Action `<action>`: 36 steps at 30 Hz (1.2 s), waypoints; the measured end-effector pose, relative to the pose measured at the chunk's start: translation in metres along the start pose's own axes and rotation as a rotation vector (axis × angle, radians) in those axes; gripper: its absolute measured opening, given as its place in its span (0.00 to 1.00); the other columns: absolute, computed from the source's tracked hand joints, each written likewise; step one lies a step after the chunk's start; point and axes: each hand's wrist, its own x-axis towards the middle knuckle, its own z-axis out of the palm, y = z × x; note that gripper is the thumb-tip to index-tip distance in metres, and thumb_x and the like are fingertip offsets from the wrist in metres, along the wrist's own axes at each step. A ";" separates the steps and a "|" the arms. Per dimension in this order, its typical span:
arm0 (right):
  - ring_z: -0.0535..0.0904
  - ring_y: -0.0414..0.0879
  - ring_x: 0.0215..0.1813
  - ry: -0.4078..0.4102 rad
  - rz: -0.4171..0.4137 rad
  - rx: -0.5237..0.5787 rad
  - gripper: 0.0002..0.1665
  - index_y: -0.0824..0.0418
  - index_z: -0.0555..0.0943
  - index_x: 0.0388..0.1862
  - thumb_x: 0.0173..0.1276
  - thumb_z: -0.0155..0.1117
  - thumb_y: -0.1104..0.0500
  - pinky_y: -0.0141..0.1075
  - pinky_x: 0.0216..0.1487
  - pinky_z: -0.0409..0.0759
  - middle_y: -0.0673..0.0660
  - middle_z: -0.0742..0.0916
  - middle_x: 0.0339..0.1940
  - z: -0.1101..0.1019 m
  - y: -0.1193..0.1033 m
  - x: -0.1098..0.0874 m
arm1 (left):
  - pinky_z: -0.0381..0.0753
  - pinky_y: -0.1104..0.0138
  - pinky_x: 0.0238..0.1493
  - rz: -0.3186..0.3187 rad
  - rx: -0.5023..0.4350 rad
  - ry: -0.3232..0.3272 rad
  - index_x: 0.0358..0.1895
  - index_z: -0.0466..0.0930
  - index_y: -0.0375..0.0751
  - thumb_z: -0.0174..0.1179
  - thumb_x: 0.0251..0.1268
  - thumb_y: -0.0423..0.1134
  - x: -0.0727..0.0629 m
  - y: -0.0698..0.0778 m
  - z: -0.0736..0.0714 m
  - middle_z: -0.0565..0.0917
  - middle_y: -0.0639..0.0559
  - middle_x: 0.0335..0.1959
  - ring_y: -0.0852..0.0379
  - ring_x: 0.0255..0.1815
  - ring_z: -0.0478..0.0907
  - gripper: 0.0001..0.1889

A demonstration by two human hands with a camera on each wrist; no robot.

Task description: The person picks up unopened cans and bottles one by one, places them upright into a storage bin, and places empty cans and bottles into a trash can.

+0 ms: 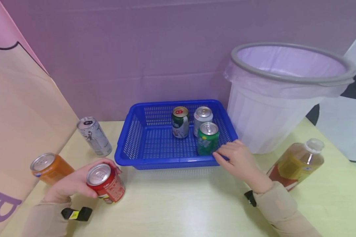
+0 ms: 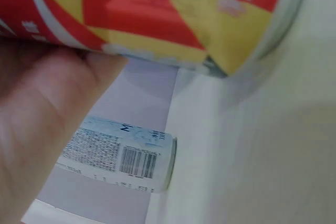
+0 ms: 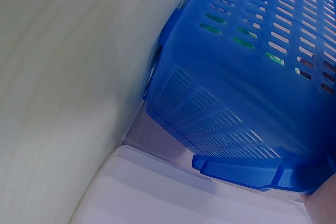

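Your left grip point(image 1: 72, 182) is curled round the red can point(image 1: 109, 187), just off the near-left corner of the blue basket point(image 1: 166, 161); you cannot tell whether its base touches the worktop point(image 1: 172, 204). Your right grip point(image 1: 240, 161) pinches the basket's rim at the near-right corner.

On your left, the orange can point(image 1: 56, 171) stands behind that hand by the worktop's side edge, and the pale patterned can point(image 1: 96, 138) just beside the basket, so room there is tight. Three cans stand towards the basket's right side, leaving its mesh floor showing at left. The white bin point(image 1: 255, 121) crowds the far-right corner, and the bottle point(image 1: 296, 164) stands beside your right forearm. Your widest room lies between your forearms, before the basket's near rim.
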 end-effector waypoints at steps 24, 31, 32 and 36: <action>0.72 0.39 0.19 0.008 -0.024 -0.002 0.35 0.56 0.78 0.16 0.77 0.36 0.43 0.32 0.25 0.63 0.47 0.79 0.14 0.003 0.002 0.001 | 0.74 0.70 0.58 -0.058 0.218 0.132 0.61 0.61 0.27 0.62 0.42 0.14 0.000 0.001 0.006 0.76 0.45 0.58 0.58 0.57 0.75 0.36; 0.72 0.40 0.19 0.017 -0.020 0.002 0.35 0.56 0.78 0.15 0.77 0.36 0.43 0.33 0.25 0.63 0.47 0.79 0.14 0.004 0.002 -0.001 | 0.75 0.69 0.56 -0.071 0.240 0.148 0.60 0.63 0.28 0.62 0.43 0.16 0.002 0.004 0.008 0.77 0.46 0.57 0.59 0.56 0.76 0.34; 0.72 0.40 0.19 0.017 -0.019 0.003 0.35 0.56 0.78 0.15 0.77 0.36 0.43 0.32 0.25 0.63 0.47 0.79 0.14 0.004 0.002 -0.001 | 0.75 0.69 0.56 -0.083 0.236 0.151 0.60 0.63 0.29 0.62 0.43 0.17 0.002 0.005 0.008 0.77 0.46 0.57 0.59 0.56 0.76 0.34; 0.73 0.39 0.19 0.019 -0.016 0.010 0.35 0.56 0.79 0.16 0.77 0.36 0.43 0.32 0.25 0.63 0.47 0.80 0.15 0.004 0.002 -0.001 | 0.75 0.69 0.56 -0.106 0.223 0.156 0.60 0.63 0.29 0.61 0.43 0.16 0.002 0.008 0.008 0.77 0.46 0.57 0.59 0.56 0.75 0.34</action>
